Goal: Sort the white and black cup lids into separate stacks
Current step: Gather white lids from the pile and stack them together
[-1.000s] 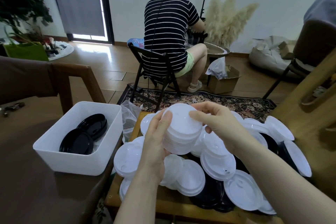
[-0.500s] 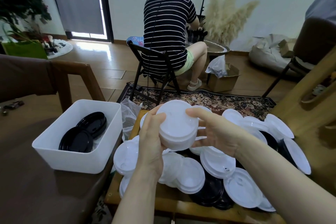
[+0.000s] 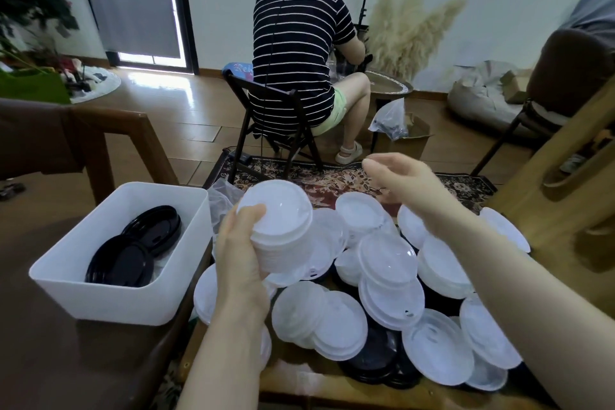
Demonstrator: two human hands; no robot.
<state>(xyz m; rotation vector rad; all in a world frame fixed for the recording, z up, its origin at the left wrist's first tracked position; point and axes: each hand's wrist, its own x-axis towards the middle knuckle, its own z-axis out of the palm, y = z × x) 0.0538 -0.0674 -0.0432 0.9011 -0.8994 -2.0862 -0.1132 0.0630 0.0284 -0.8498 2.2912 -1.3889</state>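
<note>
My left hand (image 3: pixel 240 260) grips a stack of white lids (image 3: pixel 281 220), held above the heap at the left. My right hand (image 3: pixel 404 183) hovers apart from the stack, up and to the right, fingers relaxed and holding nothing. Below lies a heap of loose white lids (image 3: pixel 387 256) spread over a small wooden table (image 3: pixel 293 373). Black lids (image 3: pixel 374 359) show underneath the white ones near the front. A white bin (image 3: pixel 109 296) on the left holds several black lids (image 3: pixel 133 246).
A person in a striped shirt sits on a dark folding chair (image 3: pixel 266 116) beyond the table, back turned. A patterned rug (image 3: pixel 332 180) lies under it. A wooden chair (image 3: pixel 572 183) stands at the right, another wooden frame (image 3: pixel 126 143) at the left.
My right hand has let go of the white stack and pulled away to the upper right. The left hand alone keeps the stack, now lower and further left.
</note>
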